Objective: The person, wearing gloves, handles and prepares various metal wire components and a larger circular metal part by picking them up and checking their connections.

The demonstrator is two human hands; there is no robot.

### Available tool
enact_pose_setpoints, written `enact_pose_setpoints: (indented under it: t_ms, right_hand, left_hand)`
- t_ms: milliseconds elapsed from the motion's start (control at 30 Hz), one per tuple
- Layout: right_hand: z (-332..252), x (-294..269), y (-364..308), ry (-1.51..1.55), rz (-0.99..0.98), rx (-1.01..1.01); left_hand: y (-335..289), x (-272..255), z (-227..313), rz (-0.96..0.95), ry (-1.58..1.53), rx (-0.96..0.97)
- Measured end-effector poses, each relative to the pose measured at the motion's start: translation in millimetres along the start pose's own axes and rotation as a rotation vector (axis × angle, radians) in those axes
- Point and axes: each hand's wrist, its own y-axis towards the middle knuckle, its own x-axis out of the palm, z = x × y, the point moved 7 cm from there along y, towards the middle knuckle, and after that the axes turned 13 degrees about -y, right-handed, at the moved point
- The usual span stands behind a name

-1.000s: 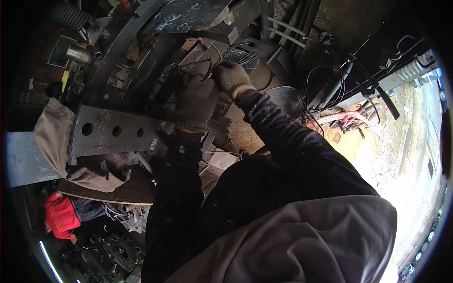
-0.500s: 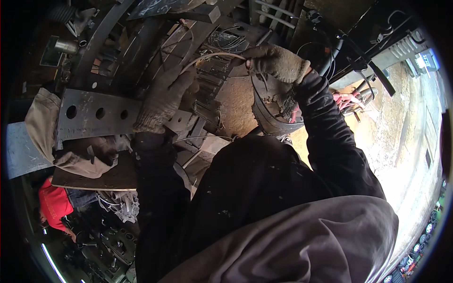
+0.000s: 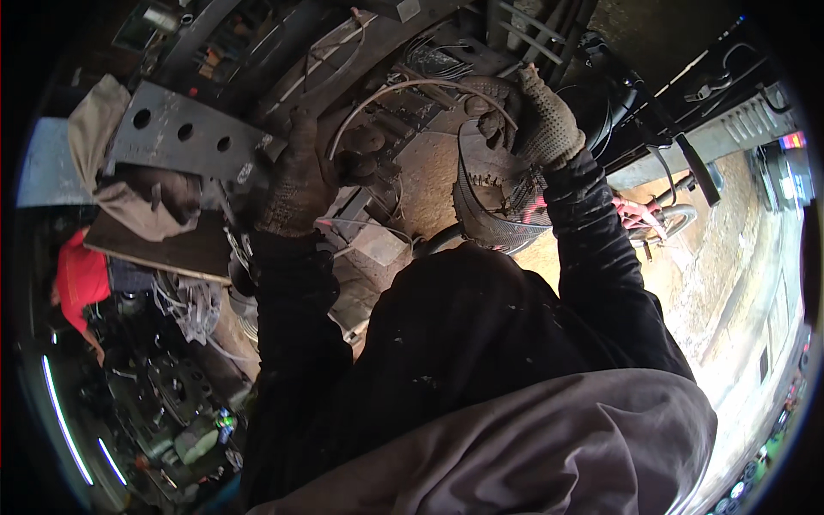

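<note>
Between my two gloved hands a thin, pale length of cable or rod point(image 3: 412, 83) bends in a high arch; I cannot tell which it is. My left hand point(image 3: 300, 176) is closed around its left end, thumb pointing up and fingers curled. At the other end my right hand point(image 3: 549, 124), in a dotted knit glove, grips it with the thumb raised and fingers bent inward. Below the right hand stands a dark mesh basket point(image 3: 485, 213). A steel plate with round holes point(image 3: 163, 146) lies just left of my left hand.
Beige cloth point(image 3: 93, 129) hangs over the plate's left end. Coiled wire point(image 3: 438, 60) and metal bars point(image 3: 532, 39) lie at the far side. A bicycle wheel point(image 3: 685, 221) stands at right. At lower left, a person in a red shirt point(image 3: 81, 275) is near cluttered metal parts.
My hands have moved farther apart, and the held length now bows in a wider arch. My right thumb has swung upward. The view has shifted slightly.
</note>
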Motion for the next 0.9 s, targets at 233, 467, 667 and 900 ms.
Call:
enact_pose_setpoints:
  t_ms: [233,467,667,900]
  right_hand:
    - [17,-13,-34,0.226,-0.111,0.105]
    - [12,26,-43,-0.187,-0.015,0.039]
    - [30,36,-40,-0.177,-0.234,0.227]
    - [27,57,-23,-0.316,-0.261,0.24]
  left_hand:
    - [-55,8,-30,0.083,0.073,-0.012]
    - [-105,-3,-67,0.013,-0.108,0.041]
    - [-131,-9,-75,0.048,-0.214,0.172]
    - [-146,-27,-71,0.149,-0.171,0.227]
